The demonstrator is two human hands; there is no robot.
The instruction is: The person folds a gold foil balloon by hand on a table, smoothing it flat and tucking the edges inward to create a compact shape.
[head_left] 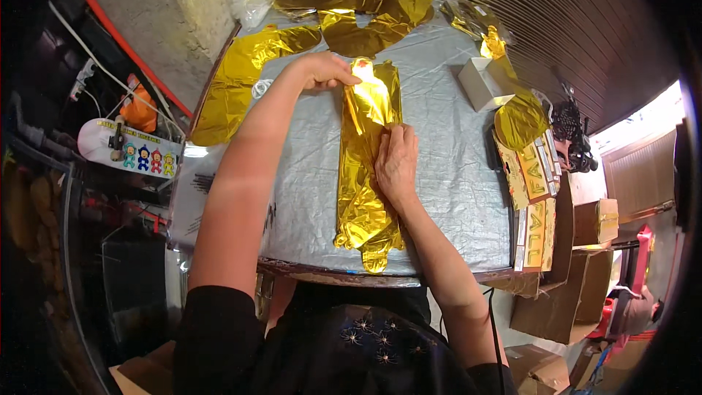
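A gold foil balloon (358,190), flat and folded into a long strip, lies lengthwise on the grey-covered table (461,175) in front of me. At its far end my left hand (327,71) pinches the upper left edge between thumb and fingers. My right hand (397,164) rests partway down the right edge, its fingers curled in on the foil; their tips are partly hidden. Crumpled folds and a narrow tab of the balloon lie at the table's near edge.
More flat gold foil balloons lie at the far left (230,95) and along the back (365,29). A small open white box (486,84) stands at the right, near printed packages (537,175). White string (262,88) sits beside my left forearm. Cardboard boxes (559,292) stand at the lower right.
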